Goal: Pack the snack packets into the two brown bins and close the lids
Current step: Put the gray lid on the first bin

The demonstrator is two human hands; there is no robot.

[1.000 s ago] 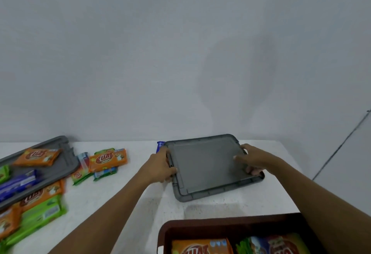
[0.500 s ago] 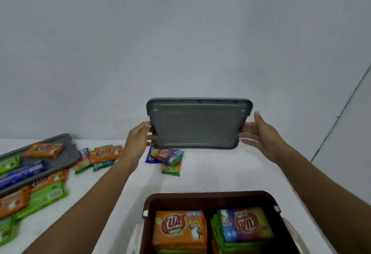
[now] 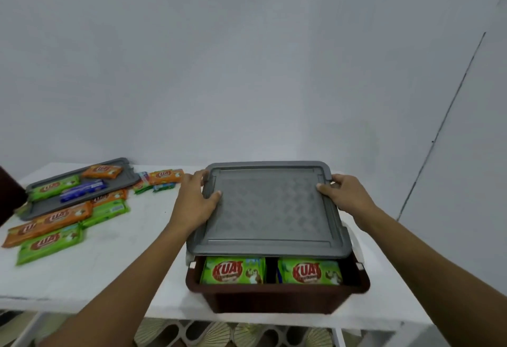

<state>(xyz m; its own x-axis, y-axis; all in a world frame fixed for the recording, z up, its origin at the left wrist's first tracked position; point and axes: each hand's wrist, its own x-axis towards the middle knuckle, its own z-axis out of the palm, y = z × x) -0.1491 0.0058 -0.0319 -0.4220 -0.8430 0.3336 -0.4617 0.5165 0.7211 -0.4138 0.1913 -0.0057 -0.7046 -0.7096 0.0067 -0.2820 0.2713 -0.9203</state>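
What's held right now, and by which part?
The grey lid, in both hands, over the brown bin. The left hand grips its left edge, thumb on top; the right hand grips its right edge near the far corner.

Bare left hand (image 3: 196,201) and right hand (image 3: 348,195), forearms bare too

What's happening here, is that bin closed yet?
Not yet. A person is lowering the grey lid onto the brown bin, with the left hand and right hand gripping its far corners. The lid's near edge sits above the rim, and the green packets inside show through the gap. On the table to the left, loose packets lie on and around a second lid, unpacked.
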